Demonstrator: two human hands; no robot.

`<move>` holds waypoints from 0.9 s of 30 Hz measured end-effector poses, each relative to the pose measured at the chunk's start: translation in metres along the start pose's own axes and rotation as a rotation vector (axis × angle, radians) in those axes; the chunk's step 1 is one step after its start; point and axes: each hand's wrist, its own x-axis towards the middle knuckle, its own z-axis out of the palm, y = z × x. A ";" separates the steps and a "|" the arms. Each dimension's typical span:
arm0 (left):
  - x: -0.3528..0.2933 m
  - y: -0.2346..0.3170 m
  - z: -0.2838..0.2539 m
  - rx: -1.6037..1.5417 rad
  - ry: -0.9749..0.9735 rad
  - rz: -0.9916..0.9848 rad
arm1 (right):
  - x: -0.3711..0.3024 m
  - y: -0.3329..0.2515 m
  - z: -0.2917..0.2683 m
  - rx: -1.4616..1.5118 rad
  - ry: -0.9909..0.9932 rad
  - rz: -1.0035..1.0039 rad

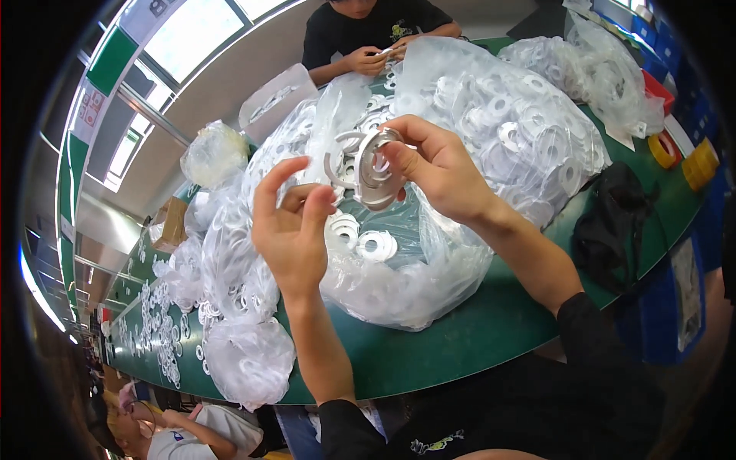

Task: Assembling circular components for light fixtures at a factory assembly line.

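Silvery-white round ring-shaped part [376, 186] sits pinched in the right hand [443, 175] above the translucent plastic bag [406, 295]; the left hand [291, 230] spreads its fingers nearby. A slackening pinch could drop it among similar rings [377, 245].

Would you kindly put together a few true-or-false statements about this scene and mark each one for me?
1. The right hand holds a ring-shaped part. True.
2. The left hand is clenched into a fist. False: it is open, its fingers apart.
3. The table is green. True.
4. The yellow rolls are at the picture's left side. False: they are at its right side.
5. A see-through bag of white rings lies beyond the right hand. True.
6. The co-worker across the table wears a white top. False: the top is black.
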 end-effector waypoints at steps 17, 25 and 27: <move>-0.010 -0.009 0.006 0.337 -0.125 0.299 | -0.001 0.008 0.007 -0.045 0.134 0.032; -0.005 -0.015 0.002 0.585 0.017 0.626 | -0.007 0.011 0.017 -0.120 0.070 -0.192; -0.005 -0.018 0.002 0.315 0.060 0.506 | -0.007 0.011 0.018 -0.119 0.055 -0.197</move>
